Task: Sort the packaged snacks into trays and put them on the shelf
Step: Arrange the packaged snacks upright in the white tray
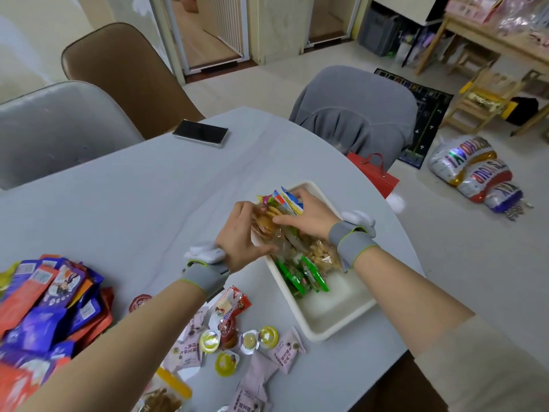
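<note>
Fingers of both hands curl around a crinkly bundle of snack packets (277, 217) held over the far end of a white tray (332, 315). On the left hand (240, 233) the fingers wrap the bundle's near side, thumb stretched toward the tray rim; on the right hand (306, 217) they press down over the top, pinching clear cellophane with round biscuits inside and a few blue-and-white sachets. Both wrists wear grey bands with green piping (each carries a small white device).

Inside the rounded rectangular tray lie glossy green packets (303, 278) and a clear bag of pale puffed pieces (322, 254); the near end is bare. How the lowest packets of the bundle sit is hard to tell, since the hands cover them.

Nearer the person, loose on the table (133, 185), lie pink pillow packs (286, 350), small yellow jelly cups (227, 364) and a heap of purple and orange-red sachets (50, 304) at the left. A dark phone (200, 133) lies flat at the far edge.

Pale grey and smooth, the tabletop has a curved edge. Around it stand a brown chair (118, 72), a grey chair (56, 129) and a chair draped in grey cloth (353, 114). Foil balloons (475, 173) rest on the light tile floor.
</note>
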Available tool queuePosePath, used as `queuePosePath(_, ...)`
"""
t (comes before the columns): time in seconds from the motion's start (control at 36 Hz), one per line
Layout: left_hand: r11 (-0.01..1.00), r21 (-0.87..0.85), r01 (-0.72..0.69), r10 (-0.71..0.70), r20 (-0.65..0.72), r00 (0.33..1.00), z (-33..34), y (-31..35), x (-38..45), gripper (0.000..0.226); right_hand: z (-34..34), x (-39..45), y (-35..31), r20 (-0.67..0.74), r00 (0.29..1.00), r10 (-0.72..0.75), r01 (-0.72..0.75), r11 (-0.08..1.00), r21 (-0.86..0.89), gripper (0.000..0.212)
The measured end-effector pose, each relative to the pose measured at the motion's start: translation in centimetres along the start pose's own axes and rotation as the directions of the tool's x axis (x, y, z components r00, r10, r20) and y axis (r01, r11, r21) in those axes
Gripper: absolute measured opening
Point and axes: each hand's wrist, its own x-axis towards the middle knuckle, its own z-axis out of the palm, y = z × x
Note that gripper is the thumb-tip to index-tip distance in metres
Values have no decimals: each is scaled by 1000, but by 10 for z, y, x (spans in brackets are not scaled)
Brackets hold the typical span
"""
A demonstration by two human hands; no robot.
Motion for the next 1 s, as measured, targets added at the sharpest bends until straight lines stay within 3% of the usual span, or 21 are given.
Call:
queuePosePath(0.11,993,109,-31,34,-23,999,5,-2,-4,81,6,3,-5,-25,999,22,-22,1000,-14,52)
queuePosePath(0.28,992,124,19,-15,-29,999,19,15,3,57,2,6,-3,-9,999,45,-45,997,-61,52)
queuePosePath(0.44,981,178,-82,61,121,991,-9,22,25,40,-10,4,7,69,996,63,-57,995,-87,76)
queuePosePath(0.53,983,177,-44,17,153,988,-19,17,31,54,-8,4,7,84,995,53,-43,992,-117,74)
queuePosePath(0.64,986,154,64,-86,147,985,-17,8,29,52,7,5,2,-21,1000,-10,5,976,-218,68)
queuePosePath(0.78,989,145,5,-7,17,1000,-11,6,19,66,19,9,4,-125,991,-39,-1,950,-311,68)
queuePosePath(0.89,962,223,-156,177,-78,981,-5,2,8,77,12,8,8,-32,999,-45,36,972,-233,65)
queuePosePath(1.0,963,219,-159,178,-71,981,2,9,8,90,-5,9,8,137,990,25,-4,989,-151,67)
